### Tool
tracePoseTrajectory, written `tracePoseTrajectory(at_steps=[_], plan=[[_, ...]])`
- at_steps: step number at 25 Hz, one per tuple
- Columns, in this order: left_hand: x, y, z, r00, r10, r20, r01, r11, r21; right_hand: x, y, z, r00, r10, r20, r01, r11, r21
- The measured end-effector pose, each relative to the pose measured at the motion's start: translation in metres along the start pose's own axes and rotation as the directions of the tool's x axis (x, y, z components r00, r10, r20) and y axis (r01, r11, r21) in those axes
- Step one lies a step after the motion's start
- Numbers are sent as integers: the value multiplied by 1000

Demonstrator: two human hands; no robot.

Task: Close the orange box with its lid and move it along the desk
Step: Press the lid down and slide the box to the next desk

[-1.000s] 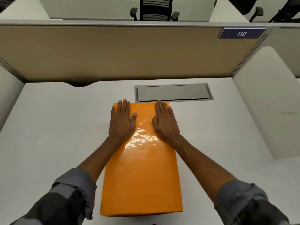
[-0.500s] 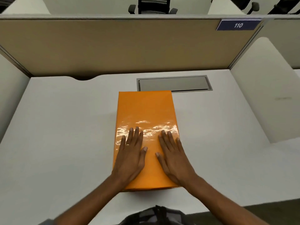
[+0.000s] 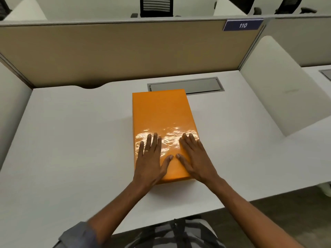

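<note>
Fingers (image 3: 152, 142): extended and spread flat on both hands, gripping nothing; palms pressed down on the glossy top of the orange box (image 3: 161, 119).

Left hand (image 3: 149, 161): lies on the near left part of the lid, thumb angled inward, a ring on one finger. Heel of the hand overhangs the near left corner of the box.

Right hand (image 3: 196, 158): lies on the near right part of the lid, thumb pointing inward; its tip is just beside the left thumb tip. Whether the two tips touch cannot be told.

Orange box: closed, lid seated flush, standing lengthwise on the white desk (image 3: 71, 140) near its middle. Far end overlaps the front edge of the grey cable hatch (image 3: 200, 85) set into the desk surface. Bright reflections show on the lid just ahead of the fingertips.

Sleeve (image 3: 77, 235): grey, pushed up the left forearm, at the bottom edge of the view.

Partition (image 3: 107, 54): tan panel along the back of the desk, carrying a dark blue plate (image 3: 242, 25) marked 110 at its upper right.

Side divider (image 3: 279, 83): white, rounded top, to the right of the desk.

Chair (image 3: 155, 6): black, beyond the partition.
</note>
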State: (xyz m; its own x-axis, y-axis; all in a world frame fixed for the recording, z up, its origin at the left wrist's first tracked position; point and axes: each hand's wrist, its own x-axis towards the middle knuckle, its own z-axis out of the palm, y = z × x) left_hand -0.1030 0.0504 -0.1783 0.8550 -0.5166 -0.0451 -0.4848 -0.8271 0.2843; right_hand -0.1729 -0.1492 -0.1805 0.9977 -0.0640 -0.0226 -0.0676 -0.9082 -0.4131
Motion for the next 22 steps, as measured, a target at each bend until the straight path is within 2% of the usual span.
tracePoseTrajectory(at_steps=[2,4,6,9,15,22], plan=[[-13,-8,-10,998,-54,-26,50,990,-131,-21,3,-3,985,161,-56,-143,960,242],[-42,-18,-20,986,-168,-13,152,924,-351,-52,3,-9,944,328,-35,-278,848,452],[-75,-23,-27,957,-282,74,273,778,-566,-78,1,-16,903,429,19,-363,739,568],[-106,-22,-34,901,-408,145,364,530,-766,-90,-3,-23,899,432,78,-358,618,700],[-97,-23,-46,859,-454,236,423,371,-827,-77,12,-38,884,408,228,-427,508,748],[-91,-20,-35,811,-534,239,452,313,-835,-72,17,-39,875,438,208,-429,500,752]])
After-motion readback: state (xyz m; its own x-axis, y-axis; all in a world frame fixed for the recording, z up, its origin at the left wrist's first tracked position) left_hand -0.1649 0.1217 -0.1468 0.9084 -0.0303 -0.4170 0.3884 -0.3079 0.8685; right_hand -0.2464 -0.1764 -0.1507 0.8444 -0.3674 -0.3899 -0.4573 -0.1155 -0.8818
